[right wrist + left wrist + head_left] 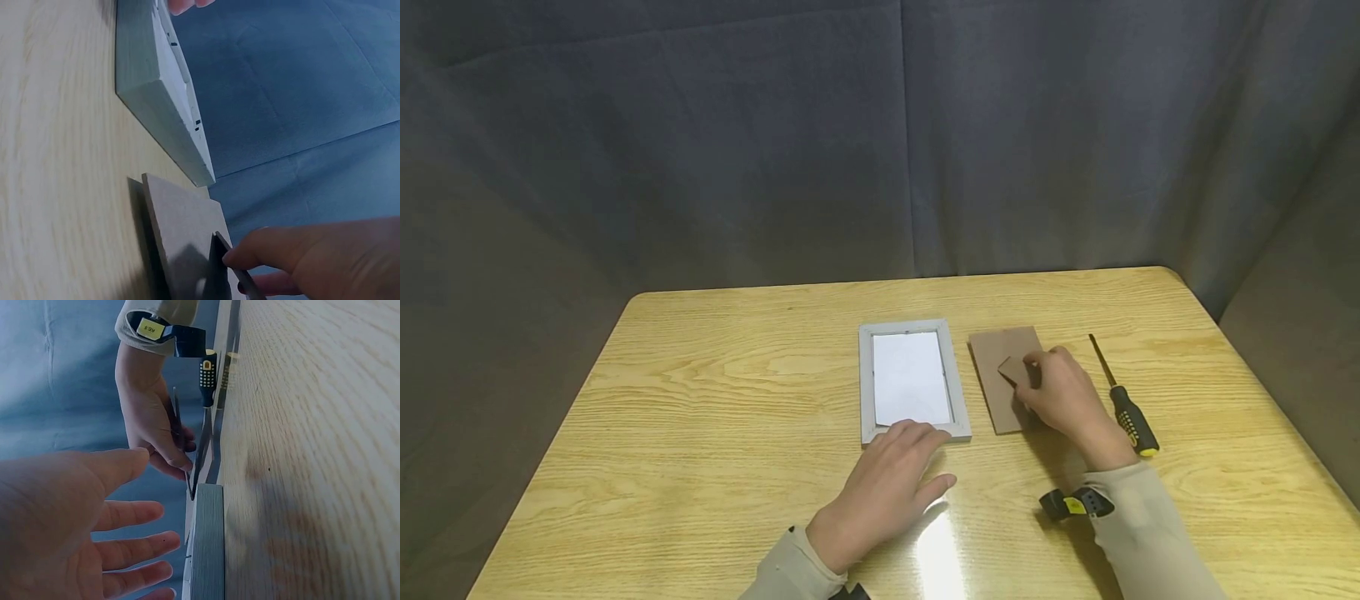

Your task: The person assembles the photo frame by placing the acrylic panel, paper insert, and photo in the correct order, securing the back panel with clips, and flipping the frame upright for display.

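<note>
A pale grey picture frame [867,383] lies back side up on the table, with a white sheet [912,379] inside its opening. To its right is a brown backing board [1000,402] with a stand flap [1013,370] on it. My right hand [1063,396] pinches that flap between thumb and fingers, and the flap stands raised off the board in the right wrist view. Over the near edge of the frame hovers my left hand [887,487], its fingers spread and relaxed, holding nothing; whether its fingertips touch the frame cannot be told.
Right of the backing board lies a screwdriver [1132,421] with a black and yellow handle, close to my right forearm. The wooden table [715,417] has rounded far corners. A dark curtain [775,167] hangs behind it.
</note>
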Demonstrator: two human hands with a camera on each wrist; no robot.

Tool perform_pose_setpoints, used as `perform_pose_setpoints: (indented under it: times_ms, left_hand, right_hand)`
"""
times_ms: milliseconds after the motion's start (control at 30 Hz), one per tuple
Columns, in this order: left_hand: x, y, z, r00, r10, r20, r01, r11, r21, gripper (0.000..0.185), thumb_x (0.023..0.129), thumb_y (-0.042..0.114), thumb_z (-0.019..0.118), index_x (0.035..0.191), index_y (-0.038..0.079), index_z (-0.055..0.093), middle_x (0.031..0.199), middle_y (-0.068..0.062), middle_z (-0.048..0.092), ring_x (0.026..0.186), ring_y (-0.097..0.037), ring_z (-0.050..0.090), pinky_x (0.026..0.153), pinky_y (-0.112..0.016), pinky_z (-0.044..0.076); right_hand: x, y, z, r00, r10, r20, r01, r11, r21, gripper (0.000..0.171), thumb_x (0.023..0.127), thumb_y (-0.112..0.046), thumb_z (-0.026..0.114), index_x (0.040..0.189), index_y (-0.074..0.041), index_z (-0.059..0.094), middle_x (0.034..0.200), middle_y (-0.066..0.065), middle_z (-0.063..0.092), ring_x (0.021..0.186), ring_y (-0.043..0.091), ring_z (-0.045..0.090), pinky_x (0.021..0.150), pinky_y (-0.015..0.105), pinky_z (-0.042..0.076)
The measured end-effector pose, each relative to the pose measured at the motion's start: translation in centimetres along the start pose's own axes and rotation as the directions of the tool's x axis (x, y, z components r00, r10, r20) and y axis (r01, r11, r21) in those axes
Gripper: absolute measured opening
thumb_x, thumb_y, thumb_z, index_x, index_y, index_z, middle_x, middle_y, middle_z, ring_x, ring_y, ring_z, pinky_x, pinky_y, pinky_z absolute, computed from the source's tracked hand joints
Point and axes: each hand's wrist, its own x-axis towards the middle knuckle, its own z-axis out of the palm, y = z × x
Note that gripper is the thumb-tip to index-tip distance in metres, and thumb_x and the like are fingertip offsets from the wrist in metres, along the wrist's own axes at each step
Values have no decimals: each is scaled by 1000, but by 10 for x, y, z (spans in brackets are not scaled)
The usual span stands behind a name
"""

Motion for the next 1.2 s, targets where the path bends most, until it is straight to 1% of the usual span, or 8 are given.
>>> perform_pose_setpoints:
  times_ms: [133, 467, 633, 833, 1067, 1200]
  left_hand:
    - [0, 0, 0, 1000, 3, -3, -3, 1000, -4, 43, 98, 38, 65, 134, 15, 61, 132, -1, 67, 128, -19, 58, 111, -39, 47]
    - [-1, -2, -3, 1000, 11, -26, -11, 1000, -23, 44, 98, 38, 65, 135, 14, 61, 131, -1, 67, 127, -18, 58, 110, -38, 48]
    - [-1, -1, -7, 999, 6, -35, -7, 1000, -28, 45, 98, 39, 64, 136, 14, 61, 132, -1, 67, 129, -19, 58, 111, -39, 47]
    - [0, 0, -12, 999, -2, -49, 1, 999, -39, 46, 98, 39, 65, 137, 15, 61, 133, -1, 67, 131, -20, 57, 111, -40, 47]
    - [0, -2, -15, 998, -7, -69, 3, 998, -61, 44, 97, 37, 66, 135, 15, 62, 132, 0, 67, 130, -19, 57, 112, -39, 47]
    - [0, -4, -17, 997, -10, -83, 5, 998, -68, 44, 97, 37, 67, 135, 15, 62, 131, -1, 67, 129, -20, 58, 111, -40, 47]
  right_hand:
    - [0, -2, -2, 1000, -1, -14, 1, 1000, 6, 48, 83, -8, 70, 125, 13, 62, 111, 33, 60, 84, 33, 59, 72, 48, 53]
    - [-3, -11, -8, 999, -8, -42, 8, 1000, 9, 48, 85, -11, 69, 127, 11, 62, 118, 35, 59, 94, 40, 62, 79, 54, 53]
    - [-6, -15, -12, 998, -14, -62, 14, 1000, 0, 48, 85, -14, 68, 128, 9, 63, 119, 33, 59, 94, 41, 63, 76, 53, 53]
    - [-8, -20, -17, 996, -15, -89, 14, 1000, -12, 48, 86, -17, 67, 129, 3, 65, 121, 30, 61, 96, 40, 64, 72, 53, 53]
    - [-11, -26, -20, 991, -36, -129, 36, 999, -9, 44, 86, -17, 68, 127, -1, 67, 118, 27, 63, 89, 36, 65, 63, 44, 51]
    - [-11, -29, -21, 989, -41, -140, 41, 999, -9, 42, 86, -17, 68, 126, -2, 68, 118, 27, 64, 89, 35, 64, 63, 43, 50]
